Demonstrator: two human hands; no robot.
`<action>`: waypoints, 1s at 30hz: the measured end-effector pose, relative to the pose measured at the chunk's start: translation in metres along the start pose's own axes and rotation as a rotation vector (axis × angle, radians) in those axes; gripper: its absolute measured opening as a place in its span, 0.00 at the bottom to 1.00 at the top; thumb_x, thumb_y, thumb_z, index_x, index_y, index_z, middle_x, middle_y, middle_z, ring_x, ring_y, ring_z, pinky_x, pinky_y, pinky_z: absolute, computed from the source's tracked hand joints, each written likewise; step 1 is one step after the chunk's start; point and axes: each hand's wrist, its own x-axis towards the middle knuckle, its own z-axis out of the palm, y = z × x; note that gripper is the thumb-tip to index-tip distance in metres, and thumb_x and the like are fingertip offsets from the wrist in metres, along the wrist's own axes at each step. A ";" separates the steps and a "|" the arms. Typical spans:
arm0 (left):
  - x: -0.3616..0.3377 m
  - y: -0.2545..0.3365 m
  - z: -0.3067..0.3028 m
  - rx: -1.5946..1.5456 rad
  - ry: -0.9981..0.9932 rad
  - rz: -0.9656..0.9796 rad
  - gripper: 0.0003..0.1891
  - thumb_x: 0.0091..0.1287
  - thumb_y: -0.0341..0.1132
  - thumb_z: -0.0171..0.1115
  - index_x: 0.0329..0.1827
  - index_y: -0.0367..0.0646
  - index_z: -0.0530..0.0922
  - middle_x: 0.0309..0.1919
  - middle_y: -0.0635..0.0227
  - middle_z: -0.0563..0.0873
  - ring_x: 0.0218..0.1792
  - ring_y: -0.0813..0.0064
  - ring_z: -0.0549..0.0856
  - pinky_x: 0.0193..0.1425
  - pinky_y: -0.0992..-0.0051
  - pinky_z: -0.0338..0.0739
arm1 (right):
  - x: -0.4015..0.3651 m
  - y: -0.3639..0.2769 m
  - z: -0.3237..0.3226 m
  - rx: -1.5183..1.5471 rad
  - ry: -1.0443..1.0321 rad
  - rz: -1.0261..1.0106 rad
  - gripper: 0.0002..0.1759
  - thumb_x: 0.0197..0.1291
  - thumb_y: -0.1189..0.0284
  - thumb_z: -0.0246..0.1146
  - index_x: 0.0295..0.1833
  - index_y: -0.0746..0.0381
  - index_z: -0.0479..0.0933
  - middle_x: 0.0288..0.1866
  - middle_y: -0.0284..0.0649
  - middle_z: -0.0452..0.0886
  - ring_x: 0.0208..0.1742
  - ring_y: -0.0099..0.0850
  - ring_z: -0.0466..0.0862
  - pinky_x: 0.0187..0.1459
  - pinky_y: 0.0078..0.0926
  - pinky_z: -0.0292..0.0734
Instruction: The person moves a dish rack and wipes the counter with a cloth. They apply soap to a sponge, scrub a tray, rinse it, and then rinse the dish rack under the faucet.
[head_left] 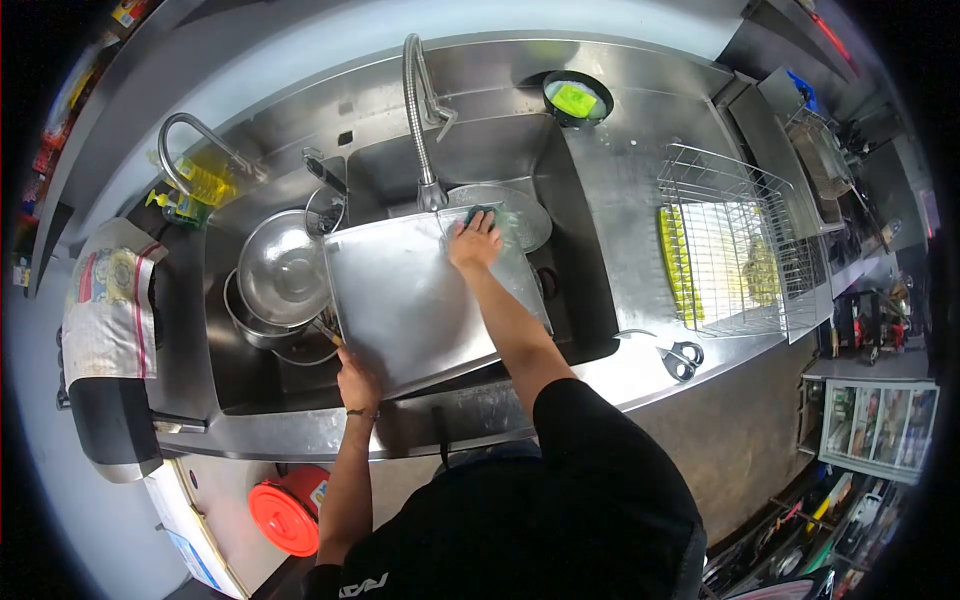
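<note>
A large rectangular metal tray (400, 290) lies tilted across the sink, its surface wet and shiny. My left hand (357, 385) grips the tray's lower left edge, fingers closed on it. Near the tray's upper right corner, my right hand (476, 243) presses a dark green scouring pad (481, 215) against the metal. Behind that corner is a round clear lid (530, 215). A steel colander (283, 268) rests on a pot (250, 325) at the tray's left. The spring faucet (428, 170) hangs just above the tray's top edge.
A wire basket (740, 240) stands on the right counter, with scissors (680, 358) near the front edge. A black bowl (578, 98) holding a green sponge (575, 100) is at the back. Soap bottles (205, 184) and a cloth (112, 300) are at the left.
</note>
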 end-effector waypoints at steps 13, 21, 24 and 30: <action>0.005 -0.016 0.010 -0.033 0.020 0.055 0.14 0.67 0.31 0.41 0.54 0.36 0.62 0.24 0.43 0.79 0.30 0.42 0.79 0.30 0.49 0.69 | 0.012 0.033 -0.013 -0.157 -0.072 -0.182 0.30 0.65 0.55 0.38 0.65 0.63 0.62 0.70 0.41 0.60 0.64 0.46 0.61 0.61 0.46 0.56; 0.001 0.000 0.003 0.035 -0.017 -0.074 0.16 0.67 0.31 0.41 0.55 0.34 0.63 0.25 0.43 0.80 0.30 0.42 0.80 0.32 0.52 0.72 | -0.027 -0.002 0.004 -0.127 0.008 -0.443 0.28 0.63 0.57 0.44 0.65 0.59 0.63 0.69 0.40 0.60 0.58 0.44 0.67 0.58 0.41 0.63; 0.006 -0.011 0.008 -0.002 -0.012 -0.013 0.18 0.67 0.31 0.41 0.58 0.34 0.61 0.26 0.42 0.80 0.30 0.42 0.80 0.32 0.51 0.72 | -0.005 0.010 -0.008 -0.024 0.072 -0.313 0.23 0.64 0.60 0.44 0.60 0.60 0.65 0.63 0.43 0.64 0.56 0.45 0.70 0.55 0.38 0.67; 0.004 0.006 -0.004 0.038 -0.076 -0.033 0.18 0.64 0.30 0.44 0.58 0.40 0.61 0.26 0.42 0.80 0.32 0.41 0.80 0.35 0.50 0.74 | -0.058 -0.056 0.018 0.017 0.143 -0.540 0.19 0.63 0.61 0.49 0.54 0.60 0.65 0.56 0.45 0.68 0.48 0.41 0.76 0.44 0.35 0.78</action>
